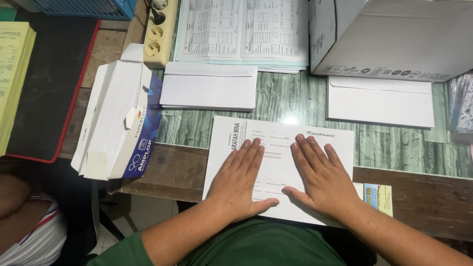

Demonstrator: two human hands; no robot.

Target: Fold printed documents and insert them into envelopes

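Yellow sheets [14, 74]: stacked at the far left edge, out of reach of the hands.
Envelope box [120, 120]: open, lying left of the work spot, its white envelopes on edge so they can be drawn out.
Envelope pile [208, 86]: lies flat, far from the left hand, beside the box.
Left hand [241, 180]: released and spread, palm down on the left half of the printed sheet [281, 129], likely pinning it flat.
Right hand [322, 177]: also released, fingers spread, pressing the right half, thumb tips almost meeting.
Printed sheet: near table edge, overhanging it a little, under both hands.
Single envelope [380, 102]: far right, partly under a grey carton [394, 37].
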